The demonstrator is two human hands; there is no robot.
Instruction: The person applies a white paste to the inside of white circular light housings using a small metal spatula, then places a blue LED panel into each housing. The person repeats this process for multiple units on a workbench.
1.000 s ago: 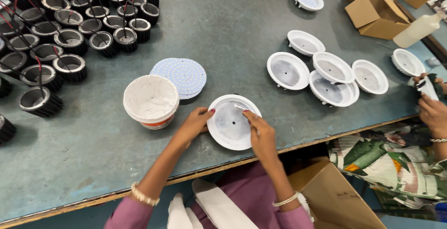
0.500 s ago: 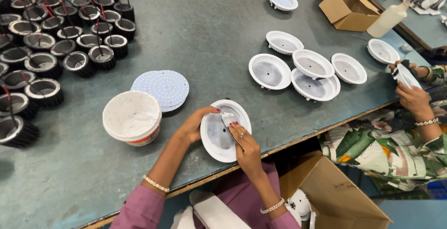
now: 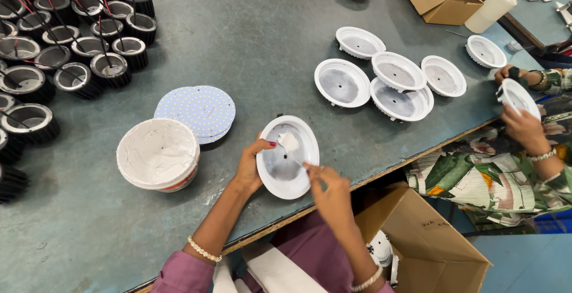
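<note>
Smearing white paste inside a round lamp housing [image 3: 288,157] at the tabletop [image 3: 256,43] edge.

Left hand [image 3: 250,165] grips the housing's rim, thumb hooked over it; right hand [image 3: 326,189] pinches a thin stick, its tip lost in the paste blob. White tub [image 3: 158,154] sits just left, LED discs [image 3: 196,111] behind it. Co-worker's hands [image 3: 521,123] far right, half cut off.

One head view, looking steeply down and close over the table [image 3: 250,43], its near edge at six o'clock.
</note>
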